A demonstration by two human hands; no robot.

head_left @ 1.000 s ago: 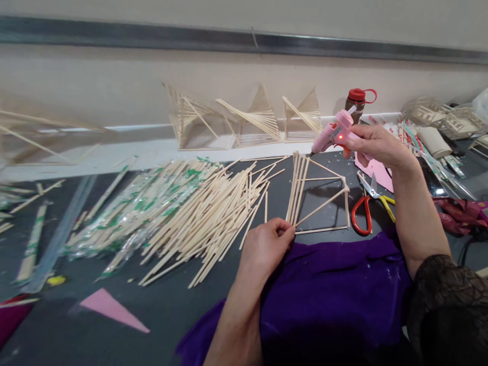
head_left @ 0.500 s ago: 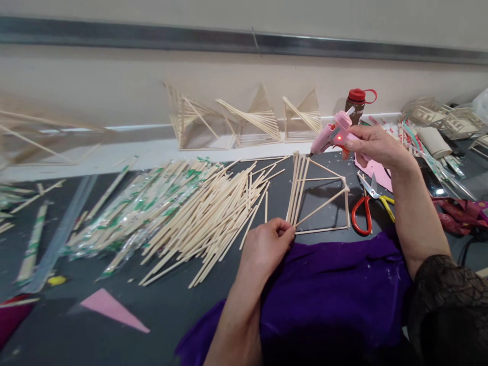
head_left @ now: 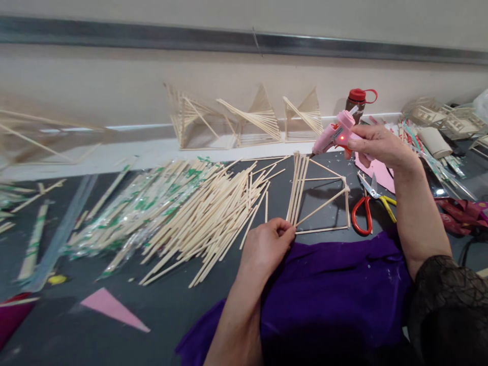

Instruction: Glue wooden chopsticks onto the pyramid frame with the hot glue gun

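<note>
Pink plastic glue gun (head_left: 328, 138): just a slight nudge rightward since half a second ago, right of centre, its nozzle now just beside the structure's upper end, side light glowing red!
Right hand (head_left: 375, 145): wrapped around the gun's handle, upper right of the picture.
Left hand (head_left: 269, 244): unmoved, thumb and fingertips pinching the structure's near-left corner, below centre.
Pale wooden stick structure (head_left: 322, 207): right of centre, lying on the dark grey tabletop (head_left: 171, 325), slanting sticks bunched along its left side.
Red-and-yellow-handled scissors (head_left: 374, 194): resting just right of the structure, blades spread.
Loose pale wooden sticks (head_left: 213, 218): heaped in the middle, left of the structure.
Dark bottle with red cap (head_left: 354, 109): upright behind the gun, upper right.
Purple cloth (head_left: 335, 284): filling the lower right, just below the structure.
</note>
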